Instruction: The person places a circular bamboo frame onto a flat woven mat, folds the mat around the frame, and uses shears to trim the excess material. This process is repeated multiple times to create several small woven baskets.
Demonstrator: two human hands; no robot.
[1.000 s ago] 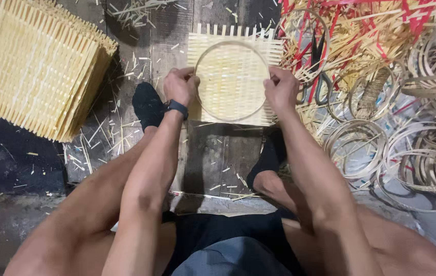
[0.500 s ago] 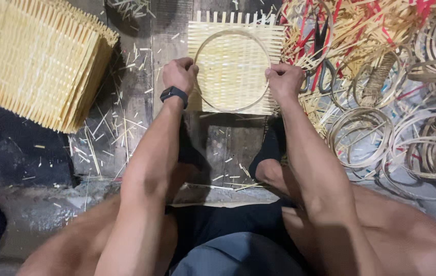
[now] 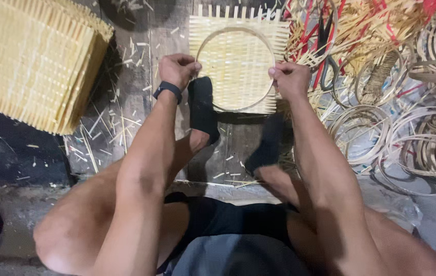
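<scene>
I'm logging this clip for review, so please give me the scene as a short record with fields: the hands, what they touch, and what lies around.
left hand: left hand pinches the left edge of the bamboo ring
right hand: right hand grips the ring's right edge
under the ring: square woven mat, flat on the floor
feet: black socks against the mat's near edge
left side: stack of woven mats
right side: pile of loose rings and bamboo strips
wrist: black band on the left wrist

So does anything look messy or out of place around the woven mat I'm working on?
Loose splinters litter the floor left of the woven mat; right of it, scissors lie half buried in tangled strips.
</scene>
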